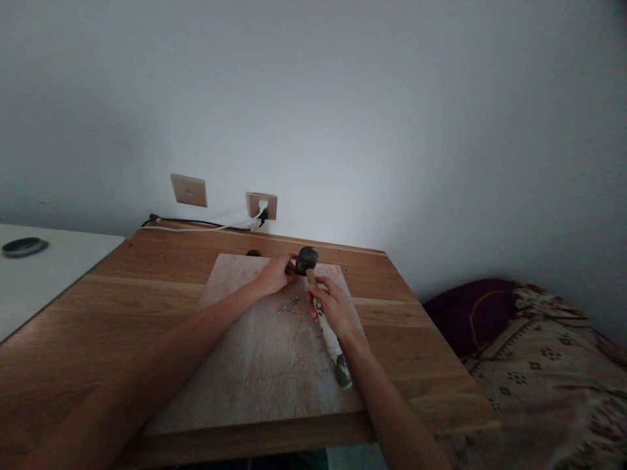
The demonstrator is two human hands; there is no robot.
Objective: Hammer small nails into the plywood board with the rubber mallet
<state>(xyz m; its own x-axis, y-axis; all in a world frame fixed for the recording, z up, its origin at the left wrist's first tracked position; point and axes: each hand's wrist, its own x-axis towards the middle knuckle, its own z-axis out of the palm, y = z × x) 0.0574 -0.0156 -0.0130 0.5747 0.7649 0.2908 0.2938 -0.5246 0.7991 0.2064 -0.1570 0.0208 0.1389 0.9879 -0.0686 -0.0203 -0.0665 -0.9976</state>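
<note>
My right hand point(330, 303) grips a hammer point(329, 333) by its worn, paint-marked handle, close to the dark head. The handle slants down toward the near right side of a pale wooden board point(264, 365). At the far part of the board, my left hand point(275, 275) has its fingers pinched together right beside the hammer head. The head and the fingers hide whatever is between them, so I cannot tell if they touch the head or hold something small. Several small metal nails or screws point(287, 309) lie loose on the board, just nearer than my left hand.
The board lies on a wooden table point(416, 365) against a white wall. Cables point(196, 228) run along the table's back edge to a wall socket point(262, 205). A white surface point(63, 267) with a dark round object point(24, 246) stands left. Patterned bedding point(539, 372) is at right.
</note>
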